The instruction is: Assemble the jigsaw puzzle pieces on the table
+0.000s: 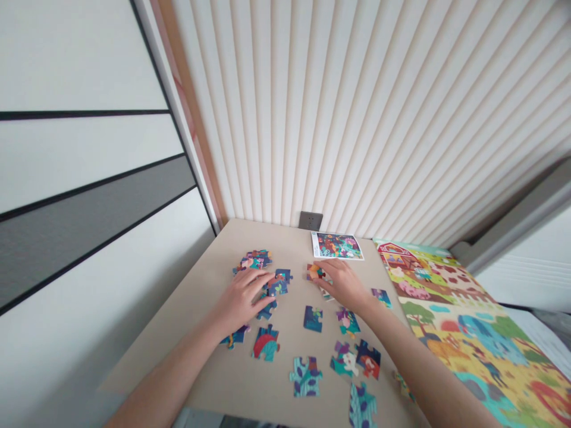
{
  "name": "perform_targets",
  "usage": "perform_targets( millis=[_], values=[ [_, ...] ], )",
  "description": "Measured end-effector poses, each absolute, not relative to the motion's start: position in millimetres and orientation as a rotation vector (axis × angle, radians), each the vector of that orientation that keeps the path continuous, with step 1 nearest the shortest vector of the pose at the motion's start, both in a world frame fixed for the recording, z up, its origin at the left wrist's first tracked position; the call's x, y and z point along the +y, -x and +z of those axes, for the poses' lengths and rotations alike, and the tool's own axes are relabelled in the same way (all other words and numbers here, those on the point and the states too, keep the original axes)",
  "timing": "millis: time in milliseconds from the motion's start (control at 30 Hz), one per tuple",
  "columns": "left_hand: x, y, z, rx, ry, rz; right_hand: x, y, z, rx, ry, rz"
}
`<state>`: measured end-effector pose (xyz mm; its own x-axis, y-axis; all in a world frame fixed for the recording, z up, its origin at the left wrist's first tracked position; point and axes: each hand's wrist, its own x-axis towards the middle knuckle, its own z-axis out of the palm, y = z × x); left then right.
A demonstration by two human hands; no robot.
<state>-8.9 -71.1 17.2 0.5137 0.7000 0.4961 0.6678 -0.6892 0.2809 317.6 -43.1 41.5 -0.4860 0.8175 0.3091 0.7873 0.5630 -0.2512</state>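
Two hands out: left hand (244,297) loosely spread, fingertips at a blue piece (282,278) left of the picture card (339,245); right hand (342,283), nearer the card, curled over an orange piece (313,272) just off its near-left corner, can't tell if pinched.

A cream wall (285,107) with deep upright ribs rises behind the beige surface (200,285), whose far edge runs along its foot. A dark grey socket (311,220) sits low there. To the left stand glossy white panels (75,53), split by black strips (84,114) and one grey band (102,190). Brownish trim (198,113) fills the corner between. At far right, a grey-white fitting (530,214) slants into view. Light is soft, with a dim shadow low on the left panels.
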Motion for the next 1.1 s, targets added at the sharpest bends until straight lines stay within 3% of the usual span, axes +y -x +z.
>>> perform_targets(
  millis=[333, 667, 1100],
  values=[
    [-48, 42, 6, 1.825, -2.451, 1.046, -66, -301, 56, -2.447, 1.248, 0.129],
    [-42, 50, -9, 1.828, -2.339, 0.927, -41, -222, 81, -2.527, 1.152, 0.097],
    [-37, 62, -21, 1.734, -2.420, 0.869, -12, -155, 54, -2.643, 1.050, 0.099]
  ],
)
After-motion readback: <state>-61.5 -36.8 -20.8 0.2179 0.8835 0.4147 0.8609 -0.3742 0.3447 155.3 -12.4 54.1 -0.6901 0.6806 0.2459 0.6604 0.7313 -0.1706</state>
